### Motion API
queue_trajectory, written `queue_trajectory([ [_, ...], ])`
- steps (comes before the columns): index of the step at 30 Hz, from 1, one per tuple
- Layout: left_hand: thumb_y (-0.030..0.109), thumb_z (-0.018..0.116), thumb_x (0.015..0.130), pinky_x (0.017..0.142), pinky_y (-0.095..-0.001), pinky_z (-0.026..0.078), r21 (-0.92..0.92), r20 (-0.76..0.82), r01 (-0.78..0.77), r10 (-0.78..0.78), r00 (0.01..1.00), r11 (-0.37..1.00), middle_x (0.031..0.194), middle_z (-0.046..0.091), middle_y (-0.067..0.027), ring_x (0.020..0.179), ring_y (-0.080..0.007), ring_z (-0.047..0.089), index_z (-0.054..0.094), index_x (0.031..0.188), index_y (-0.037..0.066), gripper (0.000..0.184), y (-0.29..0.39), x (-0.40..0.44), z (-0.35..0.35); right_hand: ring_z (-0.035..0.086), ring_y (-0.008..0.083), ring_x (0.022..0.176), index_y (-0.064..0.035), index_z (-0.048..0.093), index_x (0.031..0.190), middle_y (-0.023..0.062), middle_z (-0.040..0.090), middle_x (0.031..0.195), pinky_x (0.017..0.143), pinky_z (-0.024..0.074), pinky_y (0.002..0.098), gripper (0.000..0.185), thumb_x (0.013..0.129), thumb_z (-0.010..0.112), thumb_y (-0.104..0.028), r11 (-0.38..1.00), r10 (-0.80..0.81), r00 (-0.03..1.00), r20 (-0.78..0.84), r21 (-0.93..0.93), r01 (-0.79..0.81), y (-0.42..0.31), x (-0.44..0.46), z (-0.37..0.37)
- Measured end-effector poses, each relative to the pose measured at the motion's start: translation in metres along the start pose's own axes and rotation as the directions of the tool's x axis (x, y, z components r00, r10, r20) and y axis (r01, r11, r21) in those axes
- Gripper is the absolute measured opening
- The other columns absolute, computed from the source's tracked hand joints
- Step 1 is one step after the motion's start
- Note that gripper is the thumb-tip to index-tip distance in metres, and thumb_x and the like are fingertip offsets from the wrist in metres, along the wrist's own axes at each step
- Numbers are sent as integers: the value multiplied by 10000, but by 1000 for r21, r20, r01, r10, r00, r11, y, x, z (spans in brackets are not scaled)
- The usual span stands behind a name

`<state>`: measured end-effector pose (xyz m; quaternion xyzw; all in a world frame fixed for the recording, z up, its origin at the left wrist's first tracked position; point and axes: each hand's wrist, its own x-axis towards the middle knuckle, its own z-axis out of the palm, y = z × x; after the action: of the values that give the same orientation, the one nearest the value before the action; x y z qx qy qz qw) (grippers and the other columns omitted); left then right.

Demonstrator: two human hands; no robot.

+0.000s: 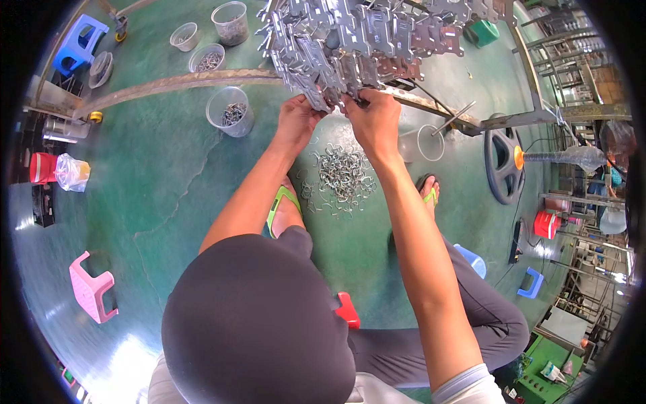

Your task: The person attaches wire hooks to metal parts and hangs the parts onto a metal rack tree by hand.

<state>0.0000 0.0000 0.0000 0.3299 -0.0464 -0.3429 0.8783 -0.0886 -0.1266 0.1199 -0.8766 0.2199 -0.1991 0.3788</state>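
Many flat grey metal plates [363, 30] hang in a dense cluster at the top centre. My left hand [298, 122] has its fingers closed on the lower edge of a plate at the cluster's bottom left. Just right of it, my right hand [374, 121] pinches at the bottom of the cluster; what lies between its fingertips is too small to make out. Below both hands, a pile of small curved metal hooks [342, 176] is spread on the green floor between my feet.
Clear tubs of metal parts [230, 113] stand on the left, with more behind a metal rail [182, 79]. An empty clear tub [431, 143] lies right of my right hand. Farther out are a pink stool [92, 286], a blue stool [81, 42] and a black wheel-shaped base [503, 165].
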Motion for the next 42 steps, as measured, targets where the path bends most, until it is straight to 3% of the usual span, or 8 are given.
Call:
queue_trajectory([
  [2, 146, 577, 1062, 1041, -430, 561, -6, -5, -9, 9, 1000, 1000, 1236, 693, -226, 1123, -315, 701, 593, 1256, -118, 328, -2, -3, 5, 669, 346, 585, 76, 735, 841, 251, 671, 698, 603, 500, 416, 175, 826, 775, -94, 1000, -25, 998, -53, -12, 24, 0, -1, 1],
  [14, 111, 551, 1068, 976, -442, 596, 52, -30, -35, 37, 999, 998, 1156, 717, -226, 1042, -308, 729, 616, 1206, -131, 286, 6, -15, 24, 697, 381, 640, 75, 735, 869, 275, 681, 734, 615, 507, 446, 174, 859, 728, -98, 996, 6, 998, -67, 91, 1, -7, -10, 0],
  [21, 70, 486, 1049, 1060, -466, 569, -5, -11, 34, -34, 999, 999, 1245, 674, -243, 1152, -365, 686, 614, 1197, -72, 242, 1, -20, 23, 700, 496, 844, 90, 688, 893, 318, 697, 858, 754, 557, 540, 274, 831, 775, -163, 946, 110, 994, 27, -311, -96, -36, -30, -27],
  [26, 35, 459, 1057, 1048, -472, 571, -40, -102, 119, -123, 987, 992, 1182, 693, -249, 1131, -365, 696, 597, 1196, -103, 239, 8, -20, 26, 707, 482, 859, 67, 679, 948, 287, 716, 882, 763, 565, 541, 352, 836, 793, -247, 954, 136, 989, 64, -276, -114, -54, -46, -25],
  [32, 157, 528, 1065, 909, -388, 587, -3, 2, 190, -190, 982, 982, 1193, 704, -195, 1075, -276, 709, 605, 1224, -65, 284, 12, -16, 1, 708, 433, 776, 42, 705, 941, 261, 705, 813, 699, 553, 478, 184, 926, 690, -141, 997, 44, 999, -15, -69, -45, -44, -32, 16],
  [35, 198, 560, 1059, 796, -341, 590, 150, -201, 265, -233, 952, 953, 1068, 742, -146, 956, -226, 735, 642, 1179, -70, 305, 27, -39, 15, 691, 475, 769, 34, 674, 888, 277, 693, 797, 692, 551, 539, 216, 952, 652, -171, 995, 14, 1000, -10, -94, -15, -38, -34, 15],
  [38, 197, 634, 1028, 719, -316, 584, 768, -267, 213, 0, 964, 604, 923, 752, -104, 803, -188, 735, 685, 1112, -63, 277, 50, -78, 49, 681, 495, 739, 29, 638, 837, 278, 683, 764, 664, 551, 563, 249, 960, 643, -188, 996, -8, 1000, -10, -85, 7, -30, -45, 10],
  [42, 95, 745, 946, 659, -288, 546, 853, 14, -239, 438, 899, 464, 851, 743, -91, 691, -150, 690, 730, 1082, -26, 182, 55, -114, 98, 670, 498, 706, 23, 609, 789, 278, 666, 724, 622, 546, 557, 255, 950, 657, -169, 997, -47, 999, 3, -59, 47, -23, -64, 1],
])
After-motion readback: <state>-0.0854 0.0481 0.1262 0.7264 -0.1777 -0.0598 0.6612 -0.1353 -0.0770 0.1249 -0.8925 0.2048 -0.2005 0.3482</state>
